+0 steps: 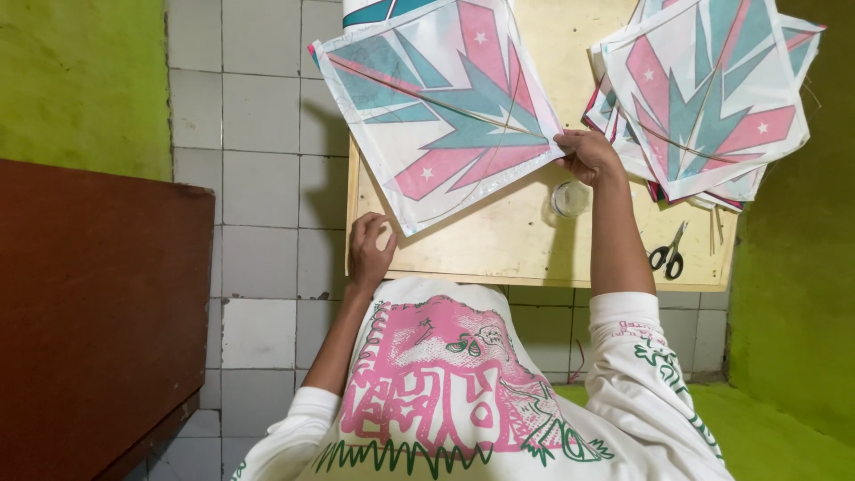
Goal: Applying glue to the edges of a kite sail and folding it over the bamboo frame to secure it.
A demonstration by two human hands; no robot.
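lying across most of the view is a pale wooden board (499, 245) set on a floor of white tiles (258, 134), with green walls on both sides and a dark brown cabinet (89, 303) at the left. next in size is the paper kite (441, 107), a white square printed with pink and teal pointed shapes and small stars, with thin sticks crossing it. it is tilted and lifted off the board, casting a shadow below. its right corner is pinched in the right hand (588, 156), whose fingers are curled closed on the kite's edge, so the kite spreads up and to the left of that hand. its lower corner ends just above the left hand (370, 249). the left hand rests at the board's near left edge, fingers bent over the rim, gripping nothing that can be made out and not touching the kite.

at the far right of the board sits a stack of kites (712, 98) of the same pattern, fanned unevenly, just beside the right hand but apart from it. smaller things follow: black-handled scissors (668, 254) near the board's right front corner, a small clear round container (570, 198) directly below the right wrist, and a few thin sticks (717, 233) beside the scissors.
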